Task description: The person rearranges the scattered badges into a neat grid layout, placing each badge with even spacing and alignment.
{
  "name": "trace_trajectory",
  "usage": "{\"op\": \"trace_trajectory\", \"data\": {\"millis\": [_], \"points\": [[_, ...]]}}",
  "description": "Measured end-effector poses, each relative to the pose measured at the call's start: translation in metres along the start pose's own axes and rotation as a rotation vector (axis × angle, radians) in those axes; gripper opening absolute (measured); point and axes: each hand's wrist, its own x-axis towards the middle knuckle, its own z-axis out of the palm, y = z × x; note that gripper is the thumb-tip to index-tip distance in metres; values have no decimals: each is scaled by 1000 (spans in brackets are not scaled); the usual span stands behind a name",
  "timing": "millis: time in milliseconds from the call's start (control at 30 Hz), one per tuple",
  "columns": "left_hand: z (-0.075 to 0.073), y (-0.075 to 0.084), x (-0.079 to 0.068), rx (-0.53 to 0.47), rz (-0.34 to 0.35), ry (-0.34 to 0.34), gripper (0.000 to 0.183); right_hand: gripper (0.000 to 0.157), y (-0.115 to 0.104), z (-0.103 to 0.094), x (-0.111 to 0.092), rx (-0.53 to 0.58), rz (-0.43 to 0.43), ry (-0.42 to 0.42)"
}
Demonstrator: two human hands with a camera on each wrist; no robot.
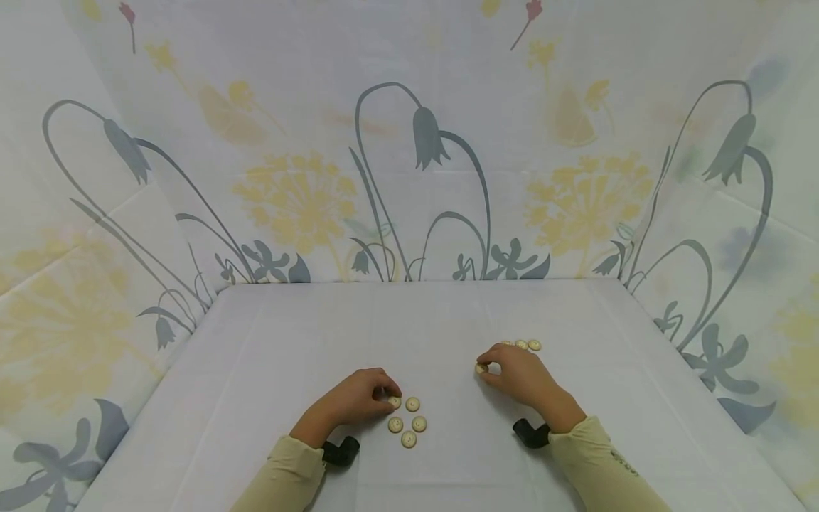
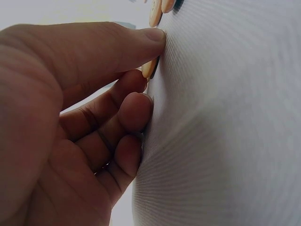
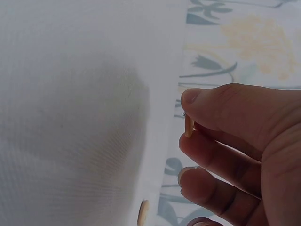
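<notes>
My left hand (image 1: 358, 400) pinches a round cream button (image 1: 395, 402) at the table surface, between thumb and forefinger. In the left wrist view only part of that button (image 2: 149, 68) shows under the thumb. More cream buttons, among them one at the front (image 1: 409, 439), lie close by, forming a small ring with it. Farther right, my right hand (image 1: 523, 375) holds another button (image 1: 481, 368) by its edges. The right wrist view shows this button (image 3: 189, 126) between thumb and finger, raised off the cloth.
Behind the right hand, buttons (image 1: 534, 345) lie in a short row, partly hidden by the fingers. A white cloth (image 1: 288, 334) covers the table. Flower-printed curtains (image 1: 448, 213) stand along its back and sides. Black wrist devices (image 1: 342, 451) sit below both hands.
</notes>
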Motion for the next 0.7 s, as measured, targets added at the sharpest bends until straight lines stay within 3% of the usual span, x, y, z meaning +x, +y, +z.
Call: {"op": "trace_trajectory", "data": {"millis": [700], "points": [[-1,1,0,5,-1,2,17,17,18,-2,0,-18,76,23]]}}
